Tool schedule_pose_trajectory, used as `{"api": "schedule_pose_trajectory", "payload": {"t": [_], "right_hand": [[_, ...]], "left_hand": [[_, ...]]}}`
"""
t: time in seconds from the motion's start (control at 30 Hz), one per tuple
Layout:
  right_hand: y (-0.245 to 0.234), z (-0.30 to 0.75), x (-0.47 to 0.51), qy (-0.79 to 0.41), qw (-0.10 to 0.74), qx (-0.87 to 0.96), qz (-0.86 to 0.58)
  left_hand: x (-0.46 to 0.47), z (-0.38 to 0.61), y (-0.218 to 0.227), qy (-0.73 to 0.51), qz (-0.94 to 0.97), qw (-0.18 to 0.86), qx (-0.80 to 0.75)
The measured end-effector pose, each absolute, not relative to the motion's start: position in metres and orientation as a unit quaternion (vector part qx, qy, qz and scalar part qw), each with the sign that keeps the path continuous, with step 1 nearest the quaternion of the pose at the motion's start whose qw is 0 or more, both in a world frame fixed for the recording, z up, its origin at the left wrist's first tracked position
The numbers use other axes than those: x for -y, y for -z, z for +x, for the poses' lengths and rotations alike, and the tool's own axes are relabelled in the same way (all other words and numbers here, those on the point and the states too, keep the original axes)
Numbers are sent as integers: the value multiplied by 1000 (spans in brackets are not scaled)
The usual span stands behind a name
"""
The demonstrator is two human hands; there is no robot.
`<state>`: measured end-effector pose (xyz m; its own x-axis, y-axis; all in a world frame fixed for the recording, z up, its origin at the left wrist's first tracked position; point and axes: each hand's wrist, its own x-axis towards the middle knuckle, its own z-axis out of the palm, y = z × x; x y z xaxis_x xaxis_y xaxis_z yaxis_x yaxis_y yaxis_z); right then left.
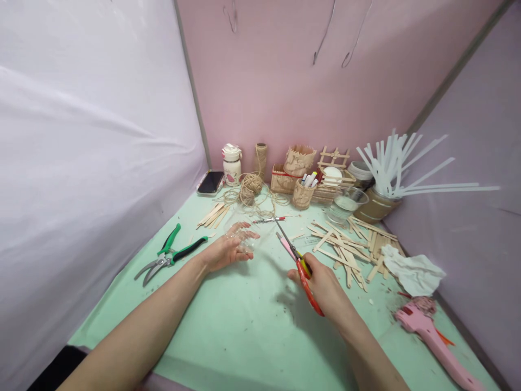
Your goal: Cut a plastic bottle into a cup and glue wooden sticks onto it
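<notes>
My left hand (228,250) is closed around a thin, clear plastic piece (245,239), cup-like in shape, whose exact kind I cannot make out. In my right hand (323,279) is a pair of scissors (305,285) with red and yellow handles, its blades pointing forward and left, apart from the plastic. A thin pen-like tool with a red end (277,219) lies beyond my hands. To the left of my left hand rest pruning shears (169,256) with green and black handles.
Loose wooden craft sticks (345,247) lie at right, near a crumpled tissue (413,269) and a pink glue gun (431,336). Along the back stand a white bottle (232,165), twine (251,186), stick-made holders (300,160), a clear bowl (345,205) and a pot of white strips (376,206). A phone (210,183) lies back left.
</notes>
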<state>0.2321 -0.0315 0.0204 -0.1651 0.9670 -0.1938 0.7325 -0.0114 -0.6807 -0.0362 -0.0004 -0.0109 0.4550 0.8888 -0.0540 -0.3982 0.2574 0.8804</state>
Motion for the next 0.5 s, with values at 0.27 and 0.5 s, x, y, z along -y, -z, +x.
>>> {"api": "schedule_pose_trajectory", "payload": {"t": [0.27, 0.5], "right_hand": [[-24, 231, 32, -349, 162, 687, -617], [-25, 232, 33, -296, 151, 700, -632]], "left_hand": [[2, -36, 11, -414, 440, 753, -260], [1, -38, 13, -415, 431, 757, -263]]}}
